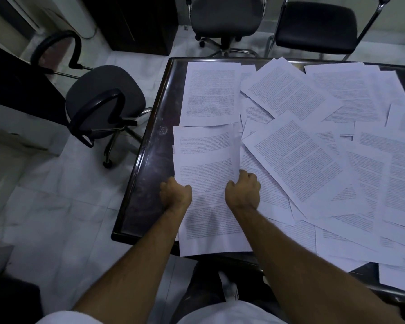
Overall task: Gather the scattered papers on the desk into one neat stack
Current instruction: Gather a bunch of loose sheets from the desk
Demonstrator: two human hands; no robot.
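Note:
A sheaf of printed white papers [206, 160] stands tilted over the desk's near left part. My left hand [175, 195] grips its left edge and my right hand [243, 191] grips its right edge. Another printed sheet [211, 235] lies flat under my wrists, its near end past the desk's front edge. One sheet [211, 93] lies squarely beyond the sheaf. Several loose printed sheets [313, 148] lie overlapped and skewed across the desk's middle and right.
The dark glossy desk [150, 164] has a bare strip along its left edge. A black swivel chair [103, 106] stands on the white tiled floor at left. Two more chairs, a swivel chair [225, 17] and a fixed chair [316, 24], stand beyond the far edge.

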